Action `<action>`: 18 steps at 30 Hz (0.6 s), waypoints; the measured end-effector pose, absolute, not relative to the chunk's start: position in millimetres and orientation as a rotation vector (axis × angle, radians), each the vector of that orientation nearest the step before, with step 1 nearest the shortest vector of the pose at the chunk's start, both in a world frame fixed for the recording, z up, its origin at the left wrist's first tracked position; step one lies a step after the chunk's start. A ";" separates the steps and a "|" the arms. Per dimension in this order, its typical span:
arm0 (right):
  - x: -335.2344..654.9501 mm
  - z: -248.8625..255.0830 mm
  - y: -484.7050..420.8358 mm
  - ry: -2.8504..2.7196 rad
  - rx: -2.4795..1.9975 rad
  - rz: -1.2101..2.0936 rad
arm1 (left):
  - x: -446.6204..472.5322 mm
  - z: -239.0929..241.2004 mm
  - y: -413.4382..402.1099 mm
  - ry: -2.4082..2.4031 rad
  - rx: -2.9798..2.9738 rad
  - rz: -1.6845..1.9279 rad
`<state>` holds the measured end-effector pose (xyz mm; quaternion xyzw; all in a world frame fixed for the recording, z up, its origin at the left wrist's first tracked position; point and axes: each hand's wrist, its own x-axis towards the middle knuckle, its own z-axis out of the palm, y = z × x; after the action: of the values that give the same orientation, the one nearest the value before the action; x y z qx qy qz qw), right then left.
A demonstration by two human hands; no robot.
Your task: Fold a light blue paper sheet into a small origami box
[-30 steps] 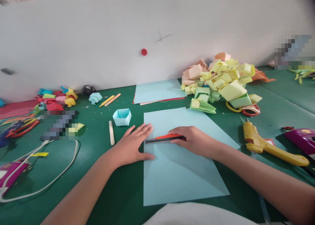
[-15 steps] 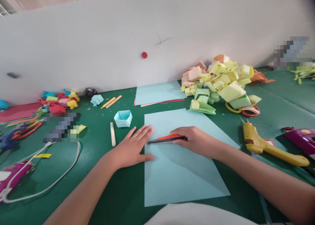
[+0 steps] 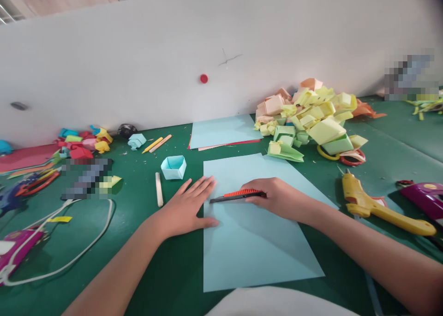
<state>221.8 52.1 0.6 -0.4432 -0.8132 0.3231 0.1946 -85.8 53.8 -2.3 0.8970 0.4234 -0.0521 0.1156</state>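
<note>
A light blue sheet of paper [image 3: 242, 251] lies on the green table in front of me, partly over another blue sheet [image 3: 304, 180]. My left hand [image 3: 188, 207] rests flat at its left edge with the fingers spread, fingertips and thumb on the paper. My right hand [image 3: 277, 196] is closed around a box cutter [image 3: 242, 195] with an orange ribbed strip and a dark blade. The blade points left, its tip on or just above the paper near my left hand; contact is hard to tell.
A small blue folded paper box [image 3: 173, 168] and a pale stick [image 3: 158, 189] are left of the sheet. Folded paper pieces [image 3: 318, 110] are heaped at the back right. A yellow glue gun [image 3: 380, 210] lies at right, a white cable [image 3: 107, 223] at left.
The box cutter and my right hand have shifted slightly to the right over the paper. My left hand has stayed in place on the sheet's edge.
</note>
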 end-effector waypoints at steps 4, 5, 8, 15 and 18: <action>222.9 1.0 51.9 -2.293 -1.261 0.894 | -85.8 -2.4 53.9 1.235 2.630 -0.146; 223.1 1.0 51.8 -2.293 -1.266 0.892 | -85.7 -2.6 53.9 1.237 2.625 -0.157; 224.1 0.3 52.1 -2.294 -1.281 0.898 | -85.9 -3.0 53.7 1.240 2.625 -0.184; 225.9 0.0 53.8 -2.291 -1.278 0.906 | -81.8 2.2 50.8 1.259 2.642 -0.197; 225.8 -0.3 53.9 -2.295 -1.258 0.900 | -74.9 3.5 48.6 1.295 2.658 -0.161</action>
<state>225.8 53.9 -0.3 -0.4468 -0.8147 0.3196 0.1860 -74.9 48.6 3.5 0.8939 0.4357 -0.0542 0.0903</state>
